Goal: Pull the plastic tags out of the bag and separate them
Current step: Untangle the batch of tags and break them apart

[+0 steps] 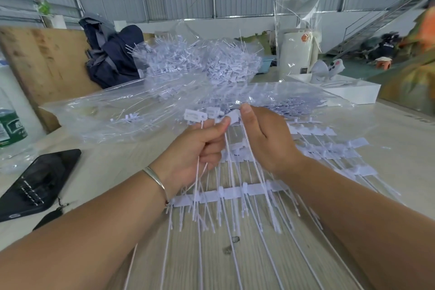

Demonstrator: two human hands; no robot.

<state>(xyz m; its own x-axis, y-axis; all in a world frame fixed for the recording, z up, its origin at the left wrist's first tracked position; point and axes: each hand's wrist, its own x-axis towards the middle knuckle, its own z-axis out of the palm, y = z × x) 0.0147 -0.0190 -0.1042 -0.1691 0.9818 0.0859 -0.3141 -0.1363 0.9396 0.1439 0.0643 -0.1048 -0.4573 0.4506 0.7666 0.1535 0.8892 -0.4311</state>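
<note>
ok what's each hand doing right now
left hand: grips a bunch of plastic tags by their tails.
right hand: pinches one tag head.

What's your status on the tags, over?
Left hand grips a bunch of plastic tags by the stems. Right hand pinches one tag head. Clear bag lies behind. Nothing in the way.

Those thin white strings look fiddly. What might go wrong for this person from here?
The left hand grips several thin white plastic tags while the right hand pinches one head; their long tails hang crossed over the joined white tag strips on the table, so pulling may tangle or drag them. A tail might snap if yanked. The black phone lies beside the left forearm and may get nudged.
</note>
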